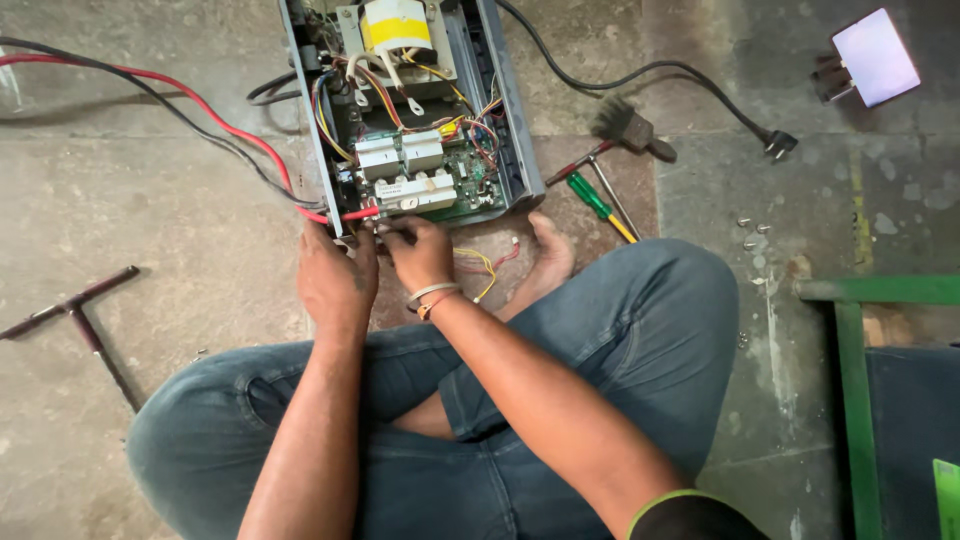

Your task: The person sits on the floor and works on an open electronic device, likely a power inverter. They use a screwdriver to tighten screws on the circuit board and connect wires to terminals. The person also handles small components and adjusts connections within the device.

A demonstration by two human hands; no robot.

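Two hands meet at the near edge of the open case [500, 110] on the floor. Left hand [335, 278] and right hand [420, 255] pinch the red wire [355, 213] beside the circuit board [420, 170]. Screwdrivers [600, 205] lie right.

Floor [120, 190] was worn grey concrete, stained, evenly lit. Green-framed bench [850, 380] stood at right edge of frame. Pale patches marked floor at upper right.
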